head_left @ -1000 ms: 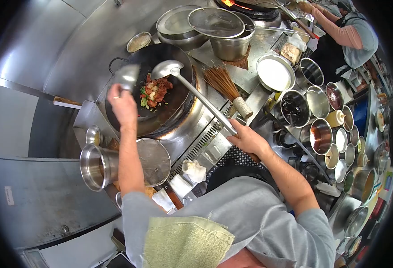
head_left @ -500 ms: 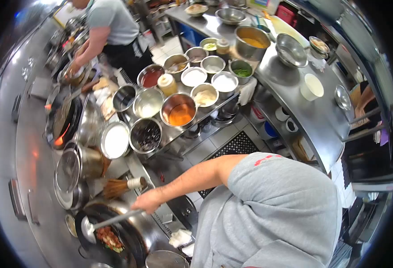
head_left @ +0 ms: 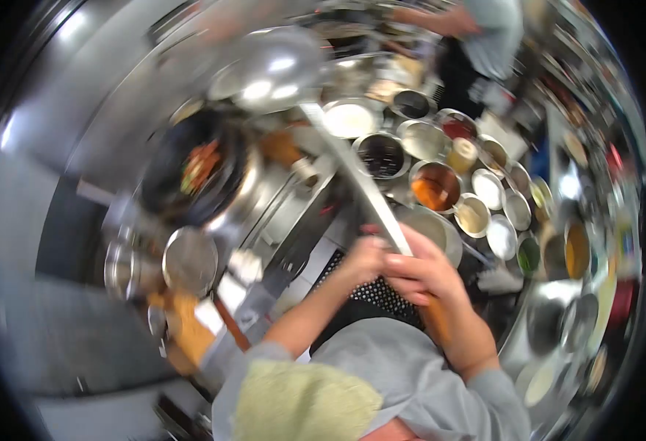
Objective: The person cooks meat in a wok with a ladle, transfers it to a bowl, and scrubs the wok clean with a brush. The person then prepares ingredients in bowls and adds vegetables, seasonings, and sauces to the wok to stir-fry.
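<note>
My right hand [head_left: 426,268] is wrapped round the handle of a long metal ladle [head_left: 360,180]. Its round bowl is raised towards the upper left, blurred, and the wooden end of the handle passes below my hand. My left hand [head_left: 363,259] is closed beside the handle and against my right fingers. Blur hides what, if anything, it holds. Left of both hands sits a dark wok [head_left: 163,165] on the range, with reddish-brown and green food [head_left: 201,167] in it. A bamboo brush [head_left: 282,149] lies between the wok and the ladle.
Several metal pots stand right of the ladle, among them one of orange liquid [head_left: 435,187] and one of dark contents [head_left: 382,156]. A wooden-handled strainer [head_left: 191,259] is at lower left. A co-worker [head_left: 490,33] stands at the top. A yellowish towel [head_left: 304,404] lies over my front.
The ladle has left the wok and is now raised across the view. My left hand has come into view beside my right. The whole view has swung round.
</note>
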`<state>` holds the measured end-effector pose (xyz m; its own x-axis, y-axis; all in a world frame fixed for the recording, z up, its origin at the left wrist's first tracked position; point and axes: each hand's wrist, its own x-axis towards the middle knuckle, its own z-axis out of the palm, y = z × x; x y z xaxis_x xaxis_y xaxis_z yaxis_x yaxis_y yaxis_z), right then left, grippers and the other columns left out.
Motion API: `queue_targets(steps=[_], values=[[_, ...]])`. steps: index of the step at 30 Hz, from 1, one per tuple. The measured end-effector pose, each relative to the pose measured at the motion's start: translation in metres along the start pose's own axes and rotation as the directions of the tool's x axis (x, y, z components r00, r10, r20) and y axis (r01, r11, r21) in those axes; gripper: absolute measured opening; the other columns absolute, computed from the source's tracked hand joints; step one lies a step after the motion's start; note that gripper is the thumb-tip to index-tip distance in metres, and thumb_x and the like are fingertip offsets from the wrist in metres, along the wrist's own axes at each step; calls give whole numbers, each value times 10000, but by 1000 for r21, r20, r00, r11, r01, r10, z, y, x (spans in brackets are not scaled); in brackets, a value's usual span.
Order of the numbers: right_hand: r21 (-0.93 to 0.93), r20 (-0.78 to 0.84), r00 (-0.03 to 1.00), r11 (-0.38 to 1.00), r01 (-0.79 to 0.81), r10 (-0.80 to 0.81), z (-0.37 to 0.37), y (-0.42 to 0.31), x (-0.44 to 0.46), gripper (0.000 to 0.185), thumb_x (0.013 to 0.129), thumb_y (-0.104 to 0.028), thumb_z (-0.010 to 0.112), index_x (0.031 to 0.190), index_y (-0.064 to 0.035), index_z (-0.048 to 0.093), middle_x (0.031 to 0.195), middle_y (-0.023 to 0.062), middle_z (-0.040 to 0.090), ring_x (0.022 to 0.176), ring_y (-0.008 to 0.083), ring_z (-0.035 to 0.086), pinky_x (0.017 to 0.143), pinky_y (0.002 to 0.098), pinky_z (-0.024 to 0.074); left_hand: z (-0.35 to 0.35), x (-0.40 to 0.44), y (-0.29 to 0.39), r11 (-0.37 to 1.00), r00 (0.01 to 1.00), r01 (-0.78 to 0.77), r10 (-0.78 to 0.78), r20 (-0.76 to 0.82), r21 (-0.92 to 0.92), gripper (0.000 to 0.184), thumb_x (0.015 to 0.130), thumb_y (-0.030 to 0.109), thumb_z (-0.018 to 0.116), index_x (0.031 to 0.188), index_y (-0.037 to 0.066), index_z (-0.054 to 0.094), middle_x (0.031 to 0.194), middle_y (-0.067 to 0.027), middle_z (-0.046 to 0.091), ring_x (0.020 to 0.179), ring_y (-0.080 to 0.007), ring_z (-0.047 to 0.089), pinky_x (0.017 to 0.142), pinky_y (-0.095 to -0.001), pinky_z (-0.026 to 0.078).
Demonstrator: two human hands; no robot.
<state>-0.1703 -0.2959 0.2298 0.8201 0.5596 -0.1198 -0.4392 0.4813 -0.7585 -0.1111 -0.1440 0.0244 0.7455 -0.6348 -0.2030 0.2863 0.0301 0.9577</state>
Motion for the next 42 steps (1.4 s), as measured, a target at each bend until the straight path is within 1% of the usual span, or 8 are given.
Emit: queue_targets(steps=[9,21,25,29,34,36,39,42], values=[[398,-91,994,913,90,-58,-41,11,-136,632,936,-22,506,1468,-31,164,643,24,312,389,47,317,269,213,312,318,85,-111,847,767,-210,-167,620,488,122,838,169,624,829,54,661,752,-28,644,653,-119,594,560,-289,463],[229,-166,986,973,7,32,-42,3,-96,586,912,-78,562,1425,-27,283,630,-4,336,388,27,296,271,184,266,298,85,-118,788,723,-265,-218,656,555,185,798,199,655,907,51,666,791,-55,672,691,-154,629,615,-318,501],[155,-96,989,983,-101,116,-35,-3,-21,619,889,-73,593,1423,-25,284,645,7,366,396,27,311,278,182,248,178,85,-110,878,869,-250,17,495,409,219,784,209,665,934,50,667,804,-65,681,704,-165,640,633,-328,514],[54,27,985,983,-173,172,-29,-7,98,675,857,-41,627,1437,-19,281,799,43,474,424,26,356,273,178,291,-3,7,-22,916,962,-203,252,-102,346,264,784,215,670,982,39,663,858,-95,682,750,-179,655,659,-325,520],[-354,29,967,907,-228,254,16,2,265,546,861,-48,592,1361,14,383,692,-7,431,449,41,386,325,198,332,-161,-115,11,795,334,226,479,-812,562,256,811,92,651,1047,11,596,1008,-172,604,888,-269,621,687,-371,527],[-629,55,963,758,-171,263,28,18,319,566,866,-65,585,1383,16,369,647,-10,454,467,61,433,366,215,362,-178,-161,28,671,223,504,508,-832,544,441,777,100,689,1179,30,522,1114,-219,550,1089,-403,501,989,-498,359],[-954,13,998,300,-8,68,40,47,369,529,864,-82,603,1354,-8,416,613,6,477,463,77,461,375,236,366,-198,-185,7,638,161,638,437,-885,432,677,760,217,741,1301,-22,412,1163,-290,519,1133,-427,476,1004,-496,357],[-750,-23,915,599,-282,403,55,32,377,553,852,-80,616,1364,-10,418,617,6,498,459,83,477,382,233,373,-209,-200,-15,694,197,650,240,-951,310,828,741,321,770,1332,-82,352,1211,-333,494,1160,-446,461,1020,-494,348]])
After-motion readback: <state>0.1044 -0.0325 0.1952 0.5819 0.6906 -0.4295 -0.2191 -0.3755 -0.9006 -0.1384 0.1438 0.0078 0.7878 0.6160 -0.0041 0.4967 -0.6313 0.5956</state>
